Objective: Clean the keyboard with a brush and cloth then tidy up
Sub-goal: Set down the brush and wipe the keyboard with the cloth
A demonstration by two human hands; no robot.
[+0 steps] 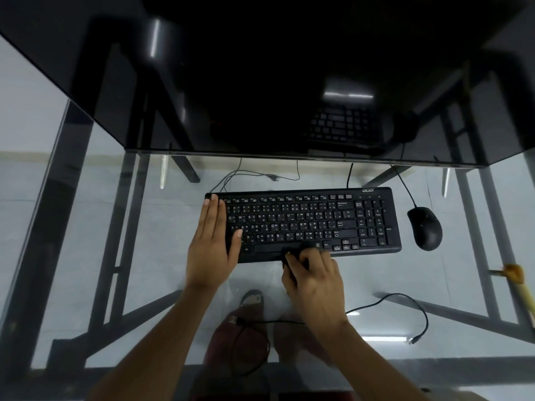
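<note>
Bracing the keyboard point(304, 221) on the glass desk point(162, 256), left hand point(210, 250) lay flat, fingers straight, over its left end. Right hand point(314, 277) gripped a dark brush point(291, 254) at the spacebar row. Best: short strokes outward, keep board pinned.

Two bare forearms in view, no sleeves visible up to frame edge. No watch, rings, bracelets or gloves on left hand point(212, 244) or right hand point(314, 280). Nails short, unpainted, pale where visible on left hand fingers. Seen through glass below: dark red/maroon legwear point(228, 347) over both legs, fabric looks loose, detail blurred. One foot point(252, 303) visible w/ open sandal-type footwear, strap pattern indistinct. Lower torso clothing at bottom edge too dark to tell.
</note>
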